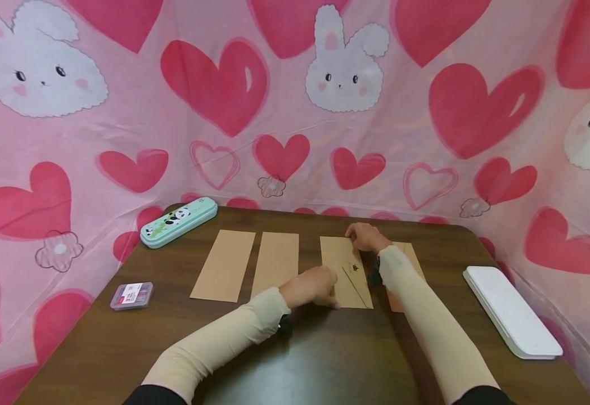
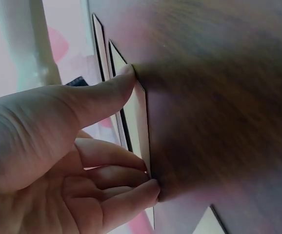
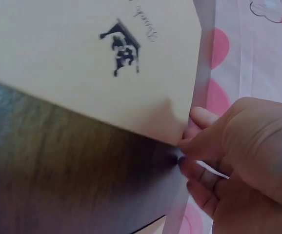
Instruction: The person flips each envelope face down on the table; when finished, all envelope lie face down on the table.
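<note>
A kraft paper envelope [image 1: 332, 253] with a small dark print and a thin slanting line lies on the table. My left hand [image 1: 312, 286] is at its near left corner. In the left wrist view, thumb [image 2: 109, 95] and fingertips [image 2: 148, 190] hold the edges, spread apart. At the far right corner, my right hand [image 1: 368, 237] pinches the paper between thumb and finger; the print [image 3: 124, 51] shows beside it in the right wrist view. Two plain kraft pieces [image 1: 224, 264] [image 1: 277, 259] lie to the left. Another kraft piece [image 1: 410, 253] lies partly hidden under my right forearm.
A mint pencil case [image 1: 179, 222] with a panda picture lies at the back left. In front of it sits a small clear plastic box [image 1: 131, 296]. A white case [image 1: 512, 312] rests at the right edge of the brown table [image 1: 325, 360]. Pink heart-patterned cloth [image 1: 284, 84] hangs around the table.
</note>
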A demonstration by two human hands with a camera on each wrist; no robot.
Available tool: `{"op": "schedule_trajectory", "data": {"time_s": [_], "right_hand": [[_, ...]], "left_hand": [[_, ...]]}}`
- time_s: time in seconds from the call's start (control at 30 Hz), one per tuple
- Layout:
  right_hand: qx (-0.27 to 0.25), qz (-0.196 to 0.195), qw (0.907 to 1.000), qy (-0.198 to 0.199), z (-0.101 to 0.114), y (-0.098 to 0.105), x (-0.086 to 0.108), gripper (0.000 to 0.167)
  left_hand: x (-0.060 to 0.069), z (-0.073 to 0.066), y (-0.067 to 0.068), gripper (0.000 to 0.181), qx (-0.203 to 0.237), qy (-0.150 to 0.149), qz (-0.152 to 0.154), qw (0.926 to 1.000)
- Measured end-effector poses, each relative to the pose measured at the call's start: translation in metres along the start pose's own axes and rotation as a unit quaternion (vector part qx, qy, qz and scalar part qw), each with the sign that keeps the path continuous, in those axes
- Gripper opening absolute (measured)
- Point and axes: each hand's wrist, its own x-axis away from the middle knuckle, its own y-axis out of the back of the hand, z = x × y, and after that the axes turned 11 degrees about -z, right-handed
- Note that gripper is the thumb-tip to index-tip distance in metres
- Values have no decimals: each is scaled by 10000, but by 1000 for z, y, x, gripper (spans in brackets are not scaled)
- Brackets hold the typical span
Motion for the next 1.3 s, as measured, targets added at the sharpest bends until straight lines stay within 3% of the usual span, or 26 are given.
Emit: {"op": "schedule_trajectory", "data": {"time_s": [0.17,0.27,0.37,0.57,0.73,0.9,1.0,1.13,1.3], "right_hand": [[35,357,9993,-142,-5,3,-2,18],[-389,580,9975,-113,-8,10,-1,17],[-913,720,9931,162,-15,18,-1,18],[-1870,759,9770,689,-30,18,2,37],[-1937,483,9769,760,-36,20,9,37],[-1822,463,9791,782,-41,29,12,36],[-1973,503,9775,549,-40,37,13,35],[-2742,604,9597,136,-33,44,13,36],[-3868,705,9190,297,-16,45,2,37]], "left_hand": [[0,0,0,40,-275,-128,102,9995],[-1,2,-1,41,-344,-155,142,9992],[-2,7,-2,40,-177,-104,140,9997],[3,8,0,43,7,-60,109,9999],[3,8,-1,42,75,-9,156,9998],[3,10,-3,43,67,-26,137,9999],[4,11,-3,46,224,13,64,9997],[7,14,-5,48,840,152,-139,9962],[11,15,-2,65,1377,144,-267,9900]]}}
